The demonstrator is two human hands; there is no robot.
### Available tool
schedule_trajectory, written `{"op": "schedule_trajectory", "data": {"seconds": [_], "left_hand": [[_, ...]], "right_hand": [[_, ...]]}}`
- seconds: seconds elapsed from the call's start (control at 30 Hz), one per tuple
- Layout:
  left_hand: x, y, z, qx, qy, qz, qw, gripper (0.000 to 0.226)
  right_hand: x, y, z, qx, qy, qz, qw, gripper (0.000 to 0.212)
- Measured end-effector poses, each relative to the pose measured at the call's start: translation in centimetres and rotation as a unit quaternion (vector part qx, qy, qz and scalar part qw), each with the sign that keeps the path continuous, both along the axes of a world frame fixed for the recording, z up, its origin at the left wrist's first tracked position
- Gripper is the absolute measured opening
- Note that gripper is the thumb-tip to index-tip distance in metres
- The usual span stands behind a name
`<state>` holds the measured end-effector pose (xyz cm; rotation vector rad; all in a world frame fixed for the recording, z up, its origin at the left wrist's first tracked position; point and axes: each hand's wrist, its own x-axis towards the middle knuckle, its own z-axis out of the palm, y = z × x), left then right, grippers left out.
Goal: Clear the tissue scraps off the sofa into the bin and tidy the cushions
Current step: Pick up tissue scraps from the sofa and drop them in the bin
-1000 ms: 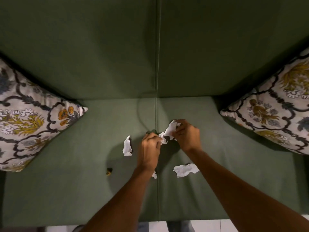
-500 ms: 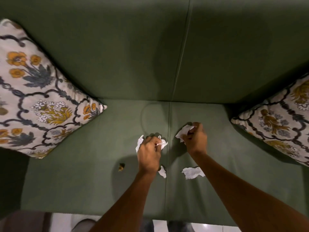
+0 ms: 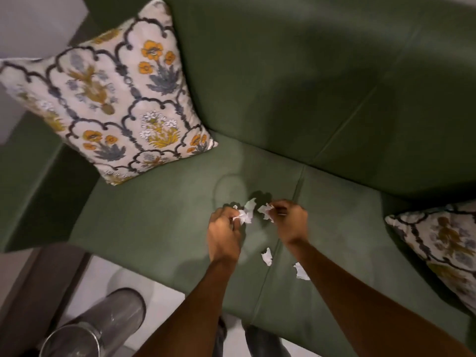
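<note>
Above the green sofa seat (image 3: 159,222), my left hand (image 3: 222,234) is closed on a crumpled white tissue scrap (image 3: 244,213). My right hand (image 3: 291,221) pinches another tissue scrap (image 3: 265,210) between its fingertips. Two loose scraps lie on the seat near the cushion seam: one (image 3: 267,256) between my forearms and one (image 3: 300,271) partly under my right forearm. A floral cushion (image 3: 113,99) leans in the sofa's left corner. A second floral cushion (image 3: 448,243) sits at the right edge. A grey bin (image 3: 103,323) stands on the floor at the lower left.
The sofa's backrest (image 3: 296,73) fills the top of the view. The left armrest (image 3: 31,191) runs beside the bin. Pale floor (image 3: 144,287) shows in front of the sofa, and my feet (image 3: 260,338) stand against its front edge.
My view has swung to the left and the bin has come into sight. Both hands stay over the seat holding their scraps, now slightly further apart.
</note>
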<state>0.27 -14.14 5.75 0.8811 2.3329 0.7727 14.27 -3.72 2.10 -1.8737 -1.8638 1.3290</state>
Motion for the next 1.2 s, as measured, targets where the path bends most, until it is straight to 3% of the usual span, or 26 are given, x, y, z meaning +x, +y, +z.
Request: {"op": "schedule_trajectory", "data": {"seconds": [0.27,0.53,0.73,1.07,1.2], "left_hand": [[-8.8,-10.3,0.1,-0.037,-0.026,0.213,0.976,0.009],[-15.1,-27.3,-2.0,-0.046,-0.018,0.358,0.933,0.009],[-19.0,-40.1,-3.9,-0.077,-0.04,0.49,0.868,0.014],[-22.1,-56.4,-10.2,-0.131,-0.049,0.567,0.812,0.012],[-22.7,-59.4,-13.6,-0.142,-0.054,0.56,0.815,0.016]], "right_hand": [[-13.2,-8.8,2.2,-0.012,0.068,0.111,0.991,0.004],[-23.5,-23.8,0.4,0.015,0.005,0.23,0.973,0.013],[-28.7,-36.3,-0.8,-0.018,0.056,0.311,0.948,0.006],[-34.6,-53.6,-7.5,-0.061,0.088,0.394,0.913,0.012],[-35.5,-57.8,-11.2,-0.092,0.052,0.428,0.898,0.022]]}}
